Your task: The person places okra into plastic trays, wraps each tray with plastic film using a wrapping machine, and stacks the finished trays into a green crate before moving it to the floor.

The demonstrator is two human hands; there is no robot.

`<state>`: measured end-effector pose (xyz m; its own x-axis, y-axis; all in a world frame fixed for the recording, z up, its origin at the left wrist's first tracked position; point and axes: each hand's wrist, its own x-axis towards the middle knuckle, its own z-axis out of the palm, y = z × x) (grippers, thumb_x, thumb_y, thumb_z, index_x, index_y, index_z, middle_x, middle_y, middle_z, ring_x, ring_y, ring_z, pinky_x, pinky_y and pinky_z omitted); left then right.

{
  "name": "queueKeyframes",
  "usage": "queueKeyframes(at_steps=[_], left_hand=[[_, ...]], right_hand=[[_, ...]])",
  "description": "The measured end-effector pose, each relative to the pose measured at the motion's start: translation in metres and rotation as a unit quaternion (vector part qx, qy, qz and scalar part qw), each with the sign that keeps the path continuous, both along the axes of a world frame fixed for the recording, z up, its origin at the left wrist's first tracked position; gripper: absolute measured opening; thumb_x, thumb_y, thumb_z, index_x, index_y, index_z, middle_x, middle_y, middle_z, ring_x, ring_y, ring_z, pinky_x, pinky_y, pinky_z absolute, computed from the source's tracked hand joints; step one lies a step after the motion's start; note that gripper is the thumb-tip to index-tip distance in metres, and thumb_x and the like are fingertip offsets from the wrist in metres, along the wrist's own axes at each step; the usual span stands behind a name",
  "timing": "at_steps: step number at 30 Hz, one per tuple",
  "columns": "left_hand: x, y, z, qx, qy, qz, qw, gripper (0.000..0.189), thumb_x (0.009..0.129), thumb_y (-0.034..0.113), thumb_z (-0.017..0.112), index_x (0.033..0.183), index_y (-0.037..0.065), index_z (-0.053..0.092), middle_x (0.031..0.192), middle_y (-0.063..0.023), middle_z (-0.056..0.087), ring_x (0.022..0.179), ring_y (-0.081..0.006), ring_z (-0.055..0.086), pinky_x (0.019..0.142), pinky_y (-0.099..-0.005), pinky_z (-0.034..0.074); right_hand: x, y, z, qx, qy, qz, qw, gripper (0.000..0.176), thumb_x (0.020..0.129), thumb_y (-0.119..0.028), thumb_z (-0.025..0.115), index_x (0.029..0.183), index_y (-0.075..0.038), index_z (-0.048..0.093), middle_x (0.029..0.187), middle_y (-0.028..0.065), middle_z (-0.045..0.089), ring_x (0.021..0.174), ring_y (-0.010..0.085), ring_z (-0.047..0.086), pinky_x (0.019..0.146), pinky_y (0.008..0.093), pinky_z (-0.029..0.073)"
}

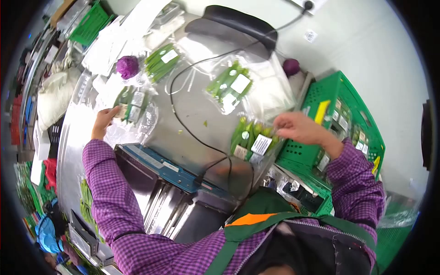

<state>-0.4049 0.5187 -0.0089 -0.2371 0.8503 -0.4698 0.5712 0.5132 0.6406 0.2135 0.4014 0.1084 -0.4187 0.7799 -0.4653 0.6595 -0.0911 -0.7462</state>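
My left hand [104, 123] has its fingers closed on the near-left edge of a clear bag of green vegetables [133, 104] with white labels, lying on the steel table [190, 112]. On the right, my right hand [298, 127] is closed, its fingertips pinched at the upper right edge of a clear bag of green pods [247, 135] with a white barcode label. The plastic between those fingertips is hard to make out. Two more labelled bags, one of long green pods [161, 62] and another of green pods [230, 85], lie farther back.
A blue-edged machine [158, 167] stands at the table's near side. A black cable [176, 112] crosses the tabletop. To the right, a green crate [339, 87] holds several packed bags. Purple cabbages sit at the back left [127, 67] and back right [291, 67].
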Motion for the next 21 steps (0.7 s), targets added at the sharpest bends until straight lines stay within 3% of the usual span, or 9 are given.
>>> queueKeyframes(at_steps=[3, 5, 7, 9, 11, 13, 14, 17, 21], left_hand=[[-0.015, -0.014, 0.033, 0.083, -0.028, -0.015, 0.996, 0.041, 0.081, 0.038, 0.062, 0.099, 0.002, 0.066, 0.080, -0.0002, 0.063, 0.067, -0.0095, 0.054, 0.054, -0.0244, 0.040], [0.004, -0.032, 0.078, 0.058, -0.051, 0.012, 0.997, 0.041, 0.090, 0.031, 0.051, 0.120, 0.005, 0.057, 0.111, -0.0027, 0.061, 0.101, -0.0120, 0.056, 0.077, -0.0258, 0.044], [-0.079, -0.011, 0.052, 0.139, -0.231, -0.029, 0.963, 0.048, 0.091, 0.031, 0.051, 0.131, 0.004, 0.044, 0.127, -0.0083, 0.051, 0.116, -0.0176, 0.047, 0.096, -0.0313, 0.037], [-0.061, -0.021, 0.082, 0.188, -0.320, 0.133, 0.919, 0.046, 0.091, 0.028, 0.053, 0.129, 0.004, 0.045, 0.124, -0.0087, 0.053, 0.111, -0.0185, 0.050, 0.093, -0.0313, 0.041], [-0.029, -0.034, 0.091, 0.261, -0.245, 0.032, 0.933, 0.043, 0.089, 0.028, 0.057, 0.125, 0.005, 0.050, 0.115, -0.0083, 0.059, 0.101, -0.0183, 0.056, 0.088, -0.0322, 0.045], [0.026, -0.051, 0.106, 0.321, -0.336, 0.104, 0.879, 0.036, 0.088, 0.027, 0.060, 0.117, 0.006, 0.055, 0.104, -0.0078, 0.063, 0.093, -0.0166, 0.059, 0.081, -0.0300, 0.047], [0.052, -0.061, 0.117, 0.210, -0.528, 0.085, 0.818, 0.034, 0.088, 0.026, 0.059, 0.115, 0.005, 0.055, 0.101, -0.0071, 0.062, 0.084, -0.0141, 0.057, 0.075, -0.0260, 0.046], [0.140, -0.087, 0.127, 0.159, -0.618, -0.046, 0.768, 0.051, 0.088, 0.037, 0.056, 0.121, -0.001, 0.047, 0.092, -0.0085, 0.050, 0.084, -0.0177, 0.048, 0.078, -0.0251, 0.038], [0.292, -0.137, 0.128, 0.176, -0.624, -0.002, 0.761, 0.039, 0.091, 0.026, 0.054, 0.121, 0.004, 0.047, 0.099, -0.0073, 0.058, 0.076, -0.0125, 0.048, 0.068, -0.0244, 0.042]], right_hand=[[0.055, -0.030, 0.066, 0.089, 0.099, -0.151, 0.980, 0.025, 0.081, -0.011, 0.062, 0.103, 0.000, 0.058, 0.089, 0.0046, 0.063, 0.078, 0.0140, 0.060, 0.070, 0.0264, 0.048], [0.125, -0.062, 0.104, 0.178, 0.111, -0.245, 0.947, 0.025, 0.084, -0.013, 0.057, 0.107, 0.000, 0.058, 0.096, 0.0053, 0.062, 0.085, 0.0145, 0.059, 0.076, 0.0280, 0.047], [0.209, -0.096, 0.108, 0.347, 0.298, -0.295, 0.839, 0.028, 0.089, -0.019, 0.053, 0.111, -0.002, 0.055, 0.102, 0.0071, 0.061, 0.094, 0.0169, 0.059, 0.082, 0.0295, 0.046], [0.234, -0.119, 0.123, 0.286, 0.596, -0.382, 0.646, 0.043, 0.092, -0.037, 0.047, 0.113, 0.000, 0.052, 0.108, 0.0079, 0.060, 0.103, 0.0218, 0.056, 0.096, 0.0379, 0.038], [0.246, -0.129, 0.128, 0.342, 0.598, -0.396, 0.607, 0.042, 0.094, -0.035, 0.042, 0.120, -0.003, 0.051, 0.112, 0.0090, 0.060, 0.103, 0.0214, 0.056, 0.091, 0.0358, 0.043], [0.312, -0.143, 0.099, 0.353, 0.561, -0.457, 0.593, 0.052, 0.093, -0.042, 0.042, 0.129, -0.004, 0.042, 0.124, 0.0112, 0.053, 0.114, 0.0246, 0.050, 0.101, 0.0413, 0.034], [0.323, -0.157, 0.094, 0.304, 0.550, -0.526, 0.573, 0.043, 0.093, -0.036, 0.045, 0.123, -0.005, 0.044, 0.114, 0.0100, 0.057, 0.105, 0.0234, 0.055, 0.094, 0.0396, 0.040], [0.383, -0.203, 0.044, 0.139, 0.476, -0.601, 0.626, 0.026, 0.092, -0.028, 0.052, 0.107, -0.007, 0.053, 0.102, 0.0060, 0.062, 0.093, 0.0200, 0.061, 0.083, 0.0377, 0.050], [0.386, -0.264, -0.021, -0.064, 0.422, -0.633, 0.646, 0.028, 0.088, -0.029, 0.059, 0.105, -0.006, 0.056, 0.097, 0.0043, 0.064, 0.082, 0.0168, 0.063, 0.076, 0.0361, 0.053]])
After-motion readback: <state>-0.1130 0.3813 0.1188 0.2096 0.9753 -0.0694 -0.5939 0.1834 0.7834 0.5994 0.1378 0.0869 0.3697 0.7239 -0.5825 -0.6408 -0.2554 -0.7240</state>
